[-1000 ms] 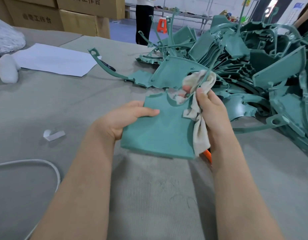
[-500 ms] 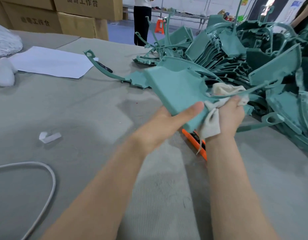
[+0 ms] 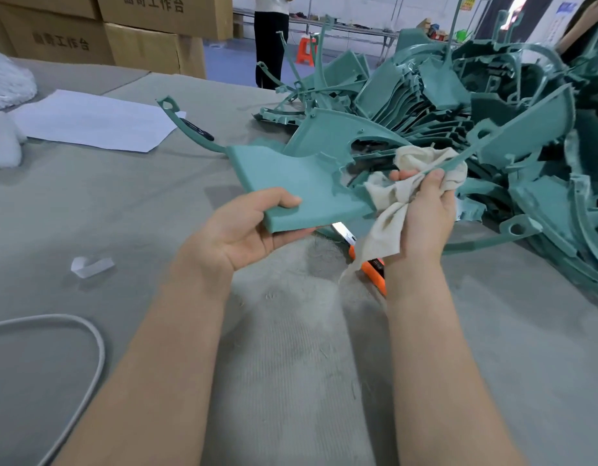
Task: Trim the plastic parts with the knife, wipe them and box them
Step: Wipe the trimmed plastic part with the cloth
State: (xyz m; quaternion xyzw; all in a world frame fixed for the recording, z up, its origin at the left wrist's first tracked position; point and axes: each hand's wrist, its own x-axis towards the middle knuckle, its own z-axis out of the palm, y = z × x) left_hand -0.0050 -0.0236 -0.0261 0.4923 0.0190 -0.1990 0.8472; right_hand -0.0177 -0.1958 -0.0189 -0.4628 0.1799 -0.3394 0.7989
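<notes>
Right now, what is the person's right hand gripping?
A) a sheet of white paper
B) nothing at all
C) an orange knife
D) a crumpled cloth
D: the right hand has its fingers curled round a crumpled cream cloth, while the orange utility knife lies on the table below it and the left hand holds the green plastic part.

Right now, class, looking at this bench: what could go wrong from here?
1. The orange utility knife lies blade-out beneath the right hand, partly hidden by the hanging cream cloth; a lowered hand could be cut.
2. The left hand grips only one corner of the flat teal plastic panel; it might slip.
</notes>
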